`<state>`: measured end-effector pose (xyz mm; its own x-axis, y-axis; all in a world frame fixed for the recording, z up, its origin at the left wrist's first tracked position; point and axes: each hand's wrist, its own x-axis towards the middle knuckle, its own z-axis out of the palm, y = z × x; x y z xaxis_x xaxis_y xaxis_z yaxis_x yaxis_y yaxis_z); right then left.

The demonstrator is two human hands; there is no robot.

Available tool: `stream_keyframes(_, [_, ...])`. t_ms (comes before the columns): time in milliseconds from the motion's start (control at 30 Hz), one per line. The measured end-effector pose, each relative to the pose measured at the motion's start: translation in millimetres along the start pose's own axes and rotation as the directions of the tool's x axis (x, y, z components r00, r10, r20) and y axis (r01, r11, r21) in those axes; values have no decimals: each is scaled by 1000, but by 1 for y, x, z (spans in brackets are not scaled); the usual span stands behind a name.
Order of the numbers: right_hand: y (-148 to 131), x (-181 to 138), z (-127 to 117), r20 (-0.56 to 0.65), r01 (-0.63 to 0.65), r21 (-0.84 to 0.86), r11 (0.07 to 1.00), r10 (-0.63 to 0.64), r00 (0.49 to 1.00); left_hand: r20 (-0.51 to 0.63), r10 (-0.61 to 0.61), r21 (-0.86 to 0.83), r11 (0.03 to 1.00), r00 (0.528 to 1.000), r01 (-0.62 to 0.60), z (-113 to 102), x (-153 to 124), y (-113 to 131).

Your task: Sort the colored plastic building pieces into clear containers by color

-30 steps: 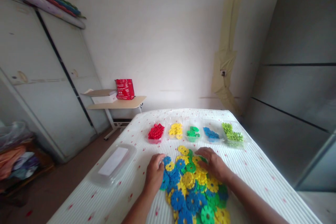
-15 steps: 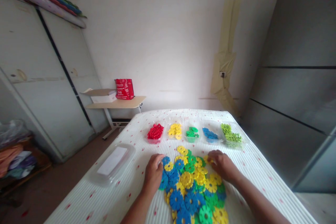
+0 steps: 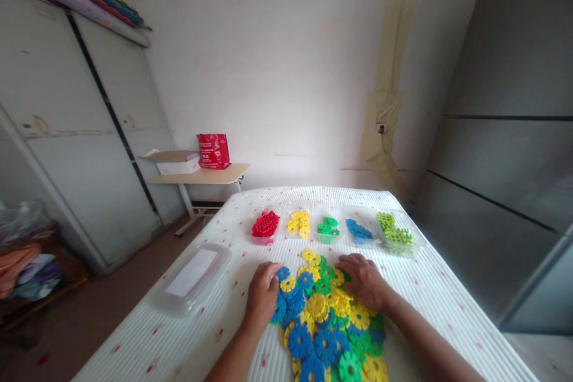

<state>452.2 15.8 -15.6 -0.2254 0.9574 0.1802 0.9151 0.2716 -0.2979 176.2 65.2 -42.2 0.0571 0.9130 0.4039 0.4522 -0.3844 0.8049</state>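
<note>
A pile of flat plastic gear-shaped discs (image 3: 329,319), blue, yellow and green, lies on the white cloth-covered table (image 3: 215,322) in front of me. My left hand (image 3: 262,297) rests at the pile's left edge, fingers curled down onto blue discs. My right hand (image 3: 363,280) lies palm down on the pile's upper right, fingers bent over yellow and green discs. Whether either hand grips a disc is hidden. Beyond the pile stands a row of small clear trays: red pieces (image 3: 265,225), yellow (image 3: 299,222), green (image 3: 329,227), blue (image 3: 359,230) and light green (image 3: 394,228).
A clear plastic lid (image 3: 193,276) with a white label lies on the table to the left. Behind stand a small wooden side table (image 3: 201,175) with a red bag (image 3: 213,151) and white box, a white wardrobe at left, and grey panels at right.
My right hand has slid back left across the top of the pile after reaching right half a second ago. My left hand has barely shifted.
</note>
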Motion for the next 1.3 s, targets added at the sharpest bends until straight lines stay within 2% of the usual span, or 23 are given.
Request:
stream_keyframes(200, [1, -1, -4, -14, 1, 42, 999, -1, 1000, -1, 9, -5, 1000, 1000, -9, 0, 0, -2])
stream_keyframes(300, [9, -3, -6, -111, -11, 79, 997, 20, 994, -4, 7, -14, 1000, 1000, -7, 1, 0, -2])
stream_keyframes(433, [26, -5, -6, -292, -60, 68, 996, 78, 953, -6, 13, -1, 1000, 1000, -13, 2, 0, -3])
stream_keyframes(500, [30, -7, -7, -322, -88, 48, 995, 99, 942, -3, 16, 8, 1000, 1000, -16, 2, 0, -3])
stream_keyframes(567, [28, -8, -8, -292, -96, 38, 995, 103, 951, -1, 15, 11, 1000, 1000, -15, 1, 0, -3])
stream_keyframes(700, [10, -10, -15, -128, -23, 23, 999, 26, 991, 3, -10, -8, 1000, 1000, 10, 0, 0, 0])
stream_keyframes(800, [-5, -9, -20, -14, -9, -17, 1000, 9, 1000, 4, -18, -9, 1000, 1000, 18, -1, 0, 2])
stream_keyframes(867, [-9, -8, -21, 16, -18, -41, 999, 18, 1000, -2, -10, 0, 1000, 1000, 10, 0, 0, 2])
stream_keyframes(1100, [-3, -9, -16, -42, -14, -63, 998, 11, 999, -10, 16, -4, 1000, 1000, -16, 1, 0, -2])
stream_keyframes(1233, [6, -12, -23, -131, 23, -54, 998, -30, 991, -15, 20, -12, 1000, 1000, -20, 1, 0, -2])
stream_keyframes(1300, [11, -12, -28, -122, 5, -78, 997, -14, 992, -12, 24, -7, 1000, 1000, -24, 1, 0, -2])
